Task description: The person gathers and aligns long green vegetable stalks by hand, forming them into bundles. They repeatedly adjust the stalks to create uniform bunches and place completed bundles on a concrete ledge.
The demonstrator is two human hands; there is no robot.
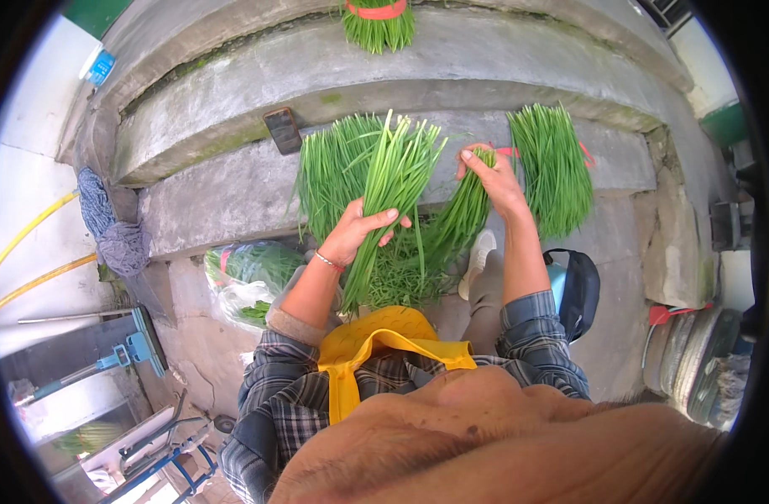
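My left hand (359,231) is closed round a thick bunch of green chives (405,164), its pale ends pointing up and away from me. To its right, my right hand (495,181) grips a thinner bunch of chives (462,220) near its upper ends, and the leaves hang down toward my lap. Behind my left hand a pile of chives (327,168) lies on the concrete step. A larger bundle (552,168) with a red band sits on that step, right of my right hand. Loose green leaves (397,281) lie heaped below my hands.
A dark phone (282,130) rests on the step left of the pile. Another red-banded bundle (378,32) sits higher up. A clear plastic bag of greens (254,273) stands by my left forearm. A dark and light-blue object (579,294) is beside my right arm, near my shoe (478,252).
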